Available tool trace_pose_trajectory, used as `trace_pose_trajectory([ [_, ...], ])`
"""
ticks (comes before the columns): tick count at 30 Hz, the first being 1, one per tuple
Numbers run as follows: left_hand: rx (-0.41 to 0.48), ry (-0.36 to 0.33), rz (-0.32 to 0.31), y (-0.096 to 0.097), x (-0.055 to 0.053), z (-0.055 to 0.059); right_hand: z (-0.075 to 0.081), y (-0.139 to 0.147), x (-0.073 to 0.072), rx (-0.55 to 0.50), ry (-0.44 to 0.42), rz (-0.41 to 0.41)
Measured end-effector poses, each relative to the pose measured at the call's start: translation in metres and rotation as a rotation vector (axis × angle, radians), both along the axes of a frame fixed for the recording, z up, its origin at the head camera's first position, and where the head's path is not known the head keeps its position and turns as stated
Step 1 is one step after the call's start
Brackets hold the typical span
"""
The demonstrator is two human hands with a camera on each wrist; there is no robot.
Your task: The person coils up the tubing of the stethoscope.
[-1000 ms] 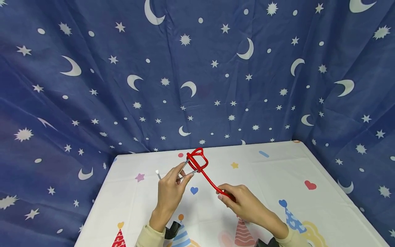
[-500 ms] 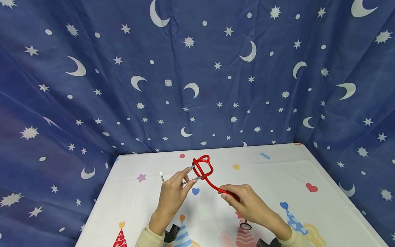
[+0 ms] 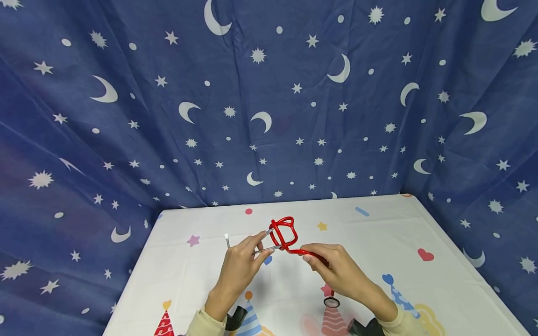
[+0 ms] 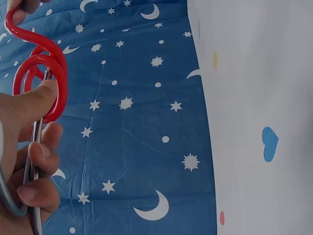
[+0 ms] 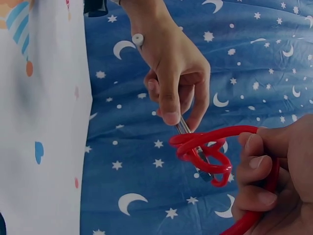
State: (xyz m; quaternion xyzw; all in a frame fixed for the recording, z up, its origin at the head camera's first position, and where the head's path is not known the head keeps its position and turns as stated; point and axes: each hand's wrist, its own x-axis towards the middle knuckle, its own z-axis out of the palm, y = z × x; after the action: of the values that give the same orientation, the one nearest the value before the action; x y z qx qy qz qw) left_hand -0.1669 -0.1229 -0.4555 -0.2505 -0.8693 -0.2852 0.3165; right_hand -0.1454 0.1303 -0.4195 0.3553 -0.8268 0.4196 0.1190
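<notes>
A stethoscope is held above the table between both hands. My left hand [image 3: 241, 263] grips its metal ear tubes [image 4: 37, 132], with a white ear tip [image 3: 227, 236] sticking up behind the knuckles. The red tubing [image 3: 289, 228] makes several loops around the far ends of the metal tubes, just beyond the left fingertips. My right hand [image 3: 338, 268] holds the tubing a short way to the right, with fingers curled round it in the right wrist view [image 5: 269, 171]. Below the right hand hangs a round, dark-rimmed chest piece [image 3: 331, 302]. The second ear tip is hidden in the head view.
A white tablecloth [image 3: 378, 233] printed with stars, hearts and party hats covers the table. Behind it and at both sides hangs a dark blue curtain [image 3: 269, 93] with moons and stars. Each wrist wears a black device [image 3: 237, 318].
The looped end has shifted right and down, closer to my right hand. Between them the tubing has gone from a long slant to a short, nearly level stretch. The chest piece has come into view.
</notes>
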Motion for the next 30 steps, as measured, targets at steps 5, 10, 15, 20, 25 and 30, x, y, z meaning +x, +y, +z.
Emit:
trace_pose_trajectory([
  [5, -0.023, 0.019, -0.041, 0.003, 0.000, 0.000, 0.002, 0.000, -0.002, -0.017, 0.024, -0.007],
  [10, -0.050, 0.043, -0.092, 0.006, 0.001, 0.002, 0.004, 0.001, -0.004, -0.011, 0.023, -0.027],
  [15, -0.086, 0.056, -0.137, 0.009, 0.003, 0.005, 0.005, 0.002, -0.008, -0.003, 0.057, -0.029],
  [20, -0.099, 0.055, -0.174, 0.011, 0.005, 0.006, 0.006, 0.005, -0.014, -0.014, 0.122, -0.034],
  [25, -0.094, 0.062, -0.207, 0.012, 0.004, 0.006, 0.009, 0.008, -0.020, -0.030, 0.171, -0.061],
  [30, -0.102, 0.065, -0.241, 0.013, 0.005, 0.009, 0.011, 0.010, -0.026, -0.061, 0.134, -0.062],
])
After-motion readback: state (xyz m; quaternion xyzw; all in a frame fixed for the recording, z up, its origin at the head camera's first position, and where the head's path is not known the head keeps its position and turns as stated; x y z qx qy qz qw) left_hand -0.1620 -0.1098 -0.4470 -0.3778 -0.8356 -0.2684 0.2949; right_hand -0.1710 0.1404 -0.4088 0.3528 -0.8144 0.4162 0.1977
